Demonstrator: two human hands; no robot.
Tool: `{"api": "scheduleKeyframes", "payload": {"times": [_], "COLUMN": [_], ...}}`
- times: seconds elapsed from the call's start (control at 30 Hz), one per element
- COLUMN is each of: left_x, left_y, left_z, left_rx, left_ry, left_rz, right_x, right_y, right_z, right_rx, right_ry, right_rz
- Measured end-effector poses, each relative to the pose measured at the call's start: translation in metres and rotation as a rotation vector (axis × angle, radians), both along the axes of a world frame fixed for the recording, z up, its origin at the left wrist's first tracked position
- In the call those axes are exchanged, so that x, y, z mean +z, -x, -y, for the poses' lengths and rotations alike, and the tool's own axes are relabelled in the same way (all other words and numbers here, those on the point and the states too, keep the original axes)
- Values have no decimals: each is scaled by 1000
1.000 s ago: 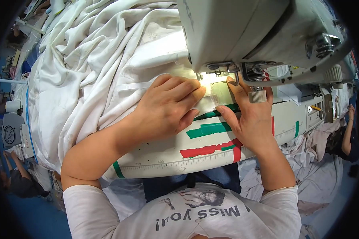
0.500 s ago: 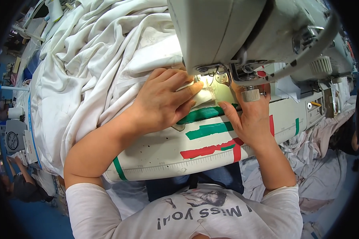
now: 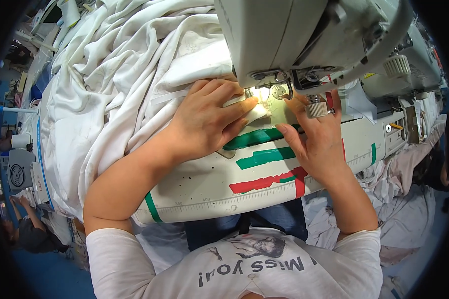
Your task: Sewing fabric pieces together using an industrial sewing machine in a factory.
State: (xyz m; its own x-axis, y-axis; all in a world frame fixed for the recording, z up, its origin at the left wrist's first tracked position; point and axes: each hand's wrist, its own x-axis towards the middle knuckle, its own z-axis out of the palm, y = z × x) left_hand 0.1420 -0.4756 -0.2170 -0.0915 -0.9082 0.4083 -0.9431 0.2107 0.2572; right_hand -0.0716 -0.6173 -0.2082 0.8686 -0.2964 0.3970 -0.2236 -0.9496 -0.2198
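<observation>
Under the head of a white sewing machine (image 3: 269, 40), a small lit edge of white cloth (image 3: 258, 112) lies beside the metal needle area. My left hand (image 3: 209, 117) is closed on this cloth, its fingers bent and its index fingertip close to the needle area. Most of the white fabric (image 3: 110, 84) is heaped in folds to the left of that hand. On the right, my right hand (image 3: 317, 139) rests on the machine bed with thumb and fingers apart. A ridged knob (image 3: 316, 109) hides part of its fingers, and I see nothing held in it.
Green tape (image 3: 265, 158) and red tape (image 3: 269, 183) mark the machine bed, which has a ruler along its near edge (image 3: 219, 205). More pale cloth (image 3: 379, 214) hangs at the lower right. Another person (image 3: 35, 226) is at the far left.
The view has shifted slightly. The lit cloth between my hands has changed shape, and less of it shows near my right thumb. Both hands keep nearly the same places.
</observation>
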Motion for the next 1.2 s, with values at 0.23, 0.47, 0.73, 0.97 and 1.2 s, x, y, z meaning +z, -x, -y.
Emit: {"api": "scheduleKeyframes", "payload": {"times": [0.23,0.47,0.73,0.97,1.2], "left_x": [0,-1,0,5,2], "left_y": [5,6,15,10,7], "left_z": [-7,-11,-14,-12,-10], "left_rx": [41,23,23,24,28], "left_ry": [-47,-76,-138,-154,-132], "left_rz": [-48,-48,-23,-60,-70], "right_x": [17,18,20,20,9], "right_y": [-37,-39,-36,-22,-5], "right_z": [35,41,40,32,24], "right_rx": [46,73,49,11,-45], "right_ry": [27,38,59,100,-32], "right_rz": [360,383,338,225,135]}}
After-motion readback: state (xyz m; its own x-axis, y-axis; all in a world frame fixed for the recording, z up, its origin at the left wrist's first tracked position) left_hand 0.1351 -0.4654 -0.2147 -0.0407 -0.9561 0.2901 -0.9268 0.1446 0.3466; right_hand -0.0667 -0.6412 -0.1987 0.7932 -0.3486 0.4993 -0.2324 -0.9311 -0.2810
